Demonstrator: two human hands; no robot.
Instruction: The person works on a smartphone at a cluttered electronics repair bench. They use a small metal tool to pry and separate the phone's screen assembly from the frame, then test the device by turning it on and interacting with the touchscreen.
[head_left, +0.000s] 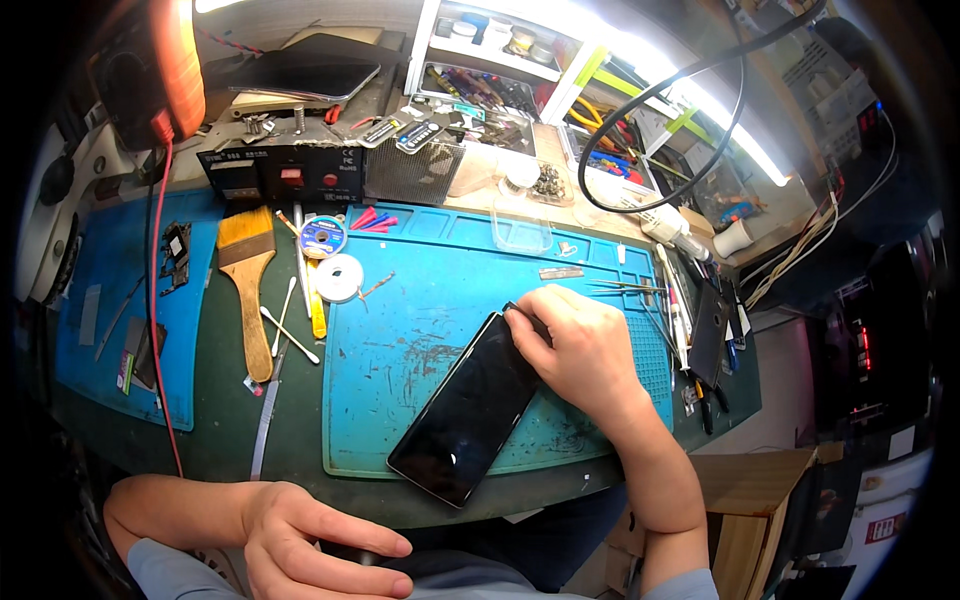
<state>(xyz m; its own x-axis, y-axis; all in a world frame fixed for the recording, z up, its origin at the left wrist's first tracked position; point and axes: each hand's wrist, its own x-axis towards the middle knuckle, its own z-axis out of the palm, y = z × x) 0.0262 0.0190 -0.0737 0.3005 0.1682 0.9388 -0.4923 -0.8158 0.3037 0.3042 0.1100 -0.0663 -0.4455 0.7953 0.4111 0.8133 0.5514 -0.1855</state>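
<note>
A black smartphone [460, 410] lies at a slant on the light blue silicone work mat [360, 430], its glossy screen up and its lower end near the mat's front edge. My right hand [570, 345] is closed at the phone's upper end, thumb and forefinger pinching something small and dark at that corner; I cannot tell if it is part of the phone. My left hand [310, 545] is low in the view, over my lap, with curled fingers around a small dark object [355, 555], mostly hidden and too unclear to name.
A wide brush [247, 310], cotton swabs [290, 335] and spools [338, 277] lie left of the mat. A second mat [100, 390] is further left. Tweezers and tools [680, 330] crowd the right. A black power unit [280, 175], shelves [490, 60] and a looping cable [690, 140] are behind.
</note>
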